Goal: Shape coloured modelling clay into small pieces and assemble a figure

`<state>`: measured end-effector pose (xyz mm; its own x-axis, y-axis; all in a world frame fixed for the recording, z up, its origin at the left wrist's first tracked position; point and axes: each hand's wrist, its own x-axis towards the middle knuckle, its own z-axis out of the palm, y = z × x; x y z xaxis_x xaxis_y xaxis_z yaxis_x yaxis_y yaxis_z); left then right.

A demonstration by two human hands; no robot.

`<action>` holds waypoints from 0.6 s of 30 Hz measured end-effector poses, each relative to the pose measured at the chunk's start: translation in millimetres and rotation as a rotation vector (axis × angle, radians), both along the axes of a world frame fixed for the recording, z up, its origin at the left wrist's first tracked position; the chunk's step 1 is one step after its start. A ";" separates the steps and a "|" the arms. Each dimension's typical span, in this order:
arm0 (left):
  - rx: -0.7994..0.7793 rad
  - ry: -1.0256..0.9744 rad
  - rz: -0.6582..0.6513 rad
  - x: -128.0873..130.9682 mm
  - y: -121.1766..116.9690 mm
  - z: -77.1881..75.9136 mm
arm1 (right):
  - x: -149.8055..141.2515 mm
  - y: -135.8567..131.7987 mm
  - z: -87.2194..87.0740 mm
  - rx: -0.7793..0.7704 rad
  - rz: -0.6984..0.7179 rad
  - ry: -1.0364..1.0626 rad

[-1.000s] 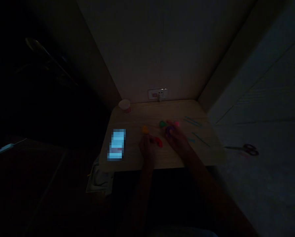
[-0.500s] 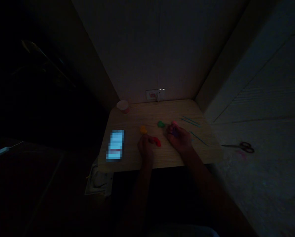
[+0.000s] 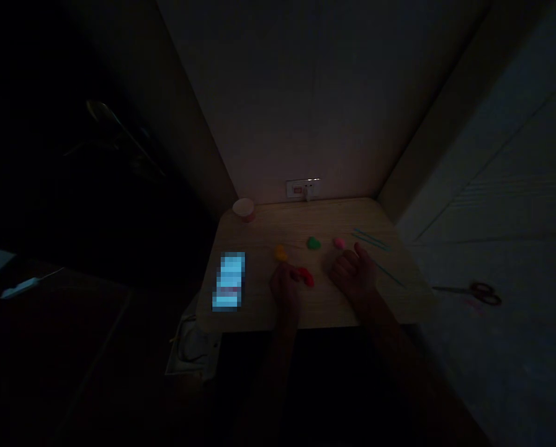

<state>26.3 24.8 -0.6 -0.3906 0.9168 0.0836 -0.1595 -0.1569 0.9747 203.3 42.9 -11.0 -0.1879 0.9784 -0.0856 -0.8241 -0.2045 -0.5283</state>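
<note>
In the dim light, my left hand (image 3: pixel 285 288) is closed at the near side of a wooden table (image 3: pixel 259 313), its fingertips pinching the end of a curved red piece of modelling clay (image 3: pixel 308 277). My right hand (image 3: pixel 354 273) is curled with the thumb pointing up, and whatever its fingers enclose is hidden. Just beyond the left hand lies a yellow clay lump (image 3: pixel 280 253). A green clay piece (image 3: pixel 314 243) lies farther back, between the hands. Past the right fingers rests a pink lump (image 3: pixel 339 243).
Thin bluish sticks (image 3: pixel 371 238) lie at the table's right. A lit phone (image 3: pixel 229 281) is on the left, and a pinkish cup (image 3: pixel 244 210) stands in the back left corner. Behind is a wall socket (image 3: pixel 303 188). Scissors (image 3: pixel 483 293) lie off to the right, lower down.
My right hand has drawn back and turned, thumb raised, uncovering the pink lump. The purple piece seen in it before is out of sight. The left hand stays at the red clay; the view has shifted slightly.
</note>
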 end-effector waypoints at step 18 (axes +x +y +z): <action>-0.025 -0.041 -0.050 3.5 0.7 10.0 | -15.3 15.0 -10.4 0.047 -0.189 -0.077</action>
<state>29.8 25.5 9.4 -0.3472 0.9367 0.0451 -0.2059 -0.1230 0.9708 188.0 57.9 -21.5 0.0043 0.9989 -0.0463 -0.8022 -0.0242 -0.5966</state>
